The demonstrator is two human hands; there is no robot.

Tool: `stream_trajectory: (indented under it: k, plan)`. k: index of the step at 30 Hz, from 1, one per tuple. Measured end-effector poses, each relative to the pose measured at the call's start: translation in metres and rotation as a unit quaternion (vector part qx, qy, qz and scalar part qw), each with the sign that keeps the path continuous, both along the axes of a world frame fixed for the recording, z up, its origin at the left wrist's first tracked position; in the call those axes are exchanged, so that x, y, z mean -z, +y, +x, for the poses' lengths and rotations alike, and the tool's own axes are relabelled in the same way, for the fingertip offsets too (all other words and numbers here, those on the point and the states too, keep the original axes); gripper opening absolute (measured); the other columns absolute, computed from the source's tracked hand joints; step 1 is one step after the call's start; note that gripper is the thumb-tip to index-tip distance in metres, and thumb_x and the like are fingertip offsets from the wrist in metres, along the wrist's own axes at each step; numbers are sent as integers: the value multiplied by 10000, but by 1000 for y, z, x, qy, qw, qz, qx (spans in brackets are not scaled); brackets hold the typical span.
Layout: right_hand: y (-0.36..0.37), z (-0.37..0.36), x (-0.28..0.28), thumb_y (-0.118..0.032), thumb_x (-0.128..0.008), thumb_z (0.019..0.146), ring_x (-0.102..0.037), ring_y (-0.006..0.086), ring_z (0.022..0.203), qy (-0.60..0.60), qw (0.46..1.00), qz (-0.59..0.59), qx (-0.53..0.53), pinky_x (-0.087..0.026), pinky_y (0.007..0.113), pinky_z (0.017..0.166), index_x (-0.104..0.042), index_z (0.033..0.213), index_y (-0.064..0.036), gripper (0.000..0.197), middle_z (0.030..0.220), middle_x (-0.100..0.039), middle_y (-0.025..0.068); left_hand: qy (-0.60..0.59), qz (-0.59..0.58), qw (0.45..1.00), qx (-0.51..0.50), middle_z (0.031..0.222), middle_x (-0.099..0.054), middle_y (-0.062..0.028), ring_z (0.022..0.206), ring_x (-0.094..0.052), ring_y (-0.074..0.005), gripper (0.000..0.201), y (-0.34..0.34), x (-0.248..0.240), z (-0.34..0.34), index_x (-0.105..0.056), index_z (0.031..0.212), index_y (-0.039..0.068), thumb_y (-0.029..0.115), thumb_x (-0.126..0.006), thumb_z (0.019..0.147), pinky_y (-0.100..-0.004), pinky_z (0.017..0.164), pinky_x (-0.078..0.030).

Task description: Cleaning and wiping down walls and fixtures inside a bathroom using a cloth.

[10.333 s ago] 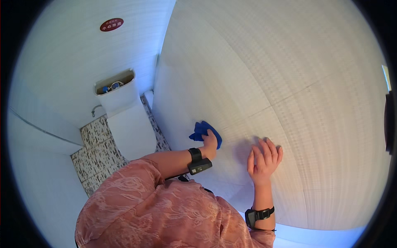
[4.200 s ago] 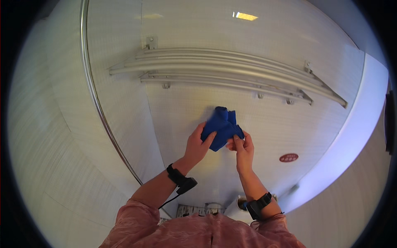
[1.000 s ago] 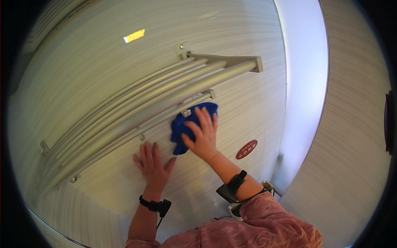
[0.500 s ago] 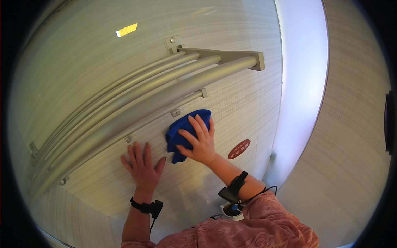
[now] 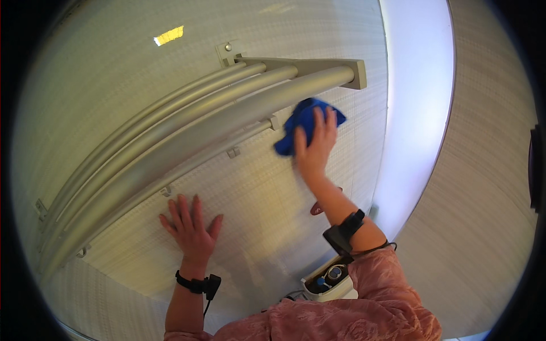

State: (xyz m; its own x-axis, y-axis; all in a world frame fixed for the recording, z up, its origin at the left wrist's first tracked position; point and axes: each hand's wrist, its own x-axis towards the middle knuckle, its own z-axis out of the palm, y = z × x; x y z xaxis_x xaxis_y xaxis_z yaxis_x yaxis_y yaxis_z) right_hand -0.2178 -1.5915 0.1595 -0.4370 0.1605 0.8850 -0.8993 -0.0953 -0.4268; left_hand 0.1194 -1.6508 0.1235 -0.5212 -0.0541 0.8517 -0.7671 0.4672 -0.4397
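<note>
On the pale, finely ribbed wall panel (image 5: 256, 196), just below the outer end of a champagne-coloured metal tube rack (image 5: 219, 124), the right hand (image 5: 316, 142) grips a crumpled, deep-blue cloth (image 5: 306, 116), its thumb and fingers spread over the fabric. The left hand (image 5: 193, 230) holds nothing; its fingers are fanned and it appears to rest on the panel, fingertips near a small metal hook (image 5: 166, 191) under the rack. Each forearm wears a black strapped device. Beyond the right forearm, a dark-red oval sticker (image 5: 317, 209) is mostly hidden, and lower down stands a white, lidless toilet cistern (image 5: 334, 294) beside the pink patterned top (image 5: 347, 319).

The step in hand looks like wiping the panel under the rack's end; a further stroke would call for flat, even pressure and fingers kept clear of the bracket (image 5: 357, 75).
</note>
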Motion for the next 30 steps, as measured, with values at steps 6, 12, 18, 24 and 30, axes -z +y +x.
stream_trajectory:
  k: [6,12,18,24,30]
  plan:
    - [17,-8,6,-294,-689,849,-294,416,1448,120,989,90,-19,-169,593,1168,-494,1418,-84,637,1542,-351,219,-4,-2,1000,6,1566,-307,-236,1465,-232,-454,738,-3,0,2,-437,1460,47,570,-545,951,-685,1154,-103]
    - [24,-161,6,-354,-577,969,-430,436,1333,-127,990,-29,58,-353,461,1110,-451,1458,-61,583,1474,-423,268,-7,-4,1000,12,1568,-305,-235,1469,-228,-450,741,-3,2,-2,-429,1468,55,579,-532,955,-682,1157,-95]
    - [2,-106,62,-289,-566,976,-400,462,1346,-110,991,-29,66,-311,483,1126,-448,1445,-4,561,1467,-406,309,-2,-14,1000,-1,1571,-303,-232,1471,-219,-458,729,-3,2,0,-431,1472,75,589,-513,962,-690,1150,-97]
    - [15,10,79,-273,-693,843,-284,438,1444,45,995,85,-16,-163,611,1160,-474,1438,-71,666,1546,-333,249,-2,-6,1000,4,1579,-287,-234,1471,-214,-463,728,0,3,-6,-435,1471,76,573,-544,951,-696,1146,-93]
    - [16,-60,71,-248,-660,866,-328,427,1418,18,998,47,23,-236,512,1163,-469,1439,-55,634,1526,-374,230,-3,5,1000,-1,1576,-288,-233,1465,-220,-466,717,4,1,1,-452,1457,76,557,-571,939,-696,1143,-84]
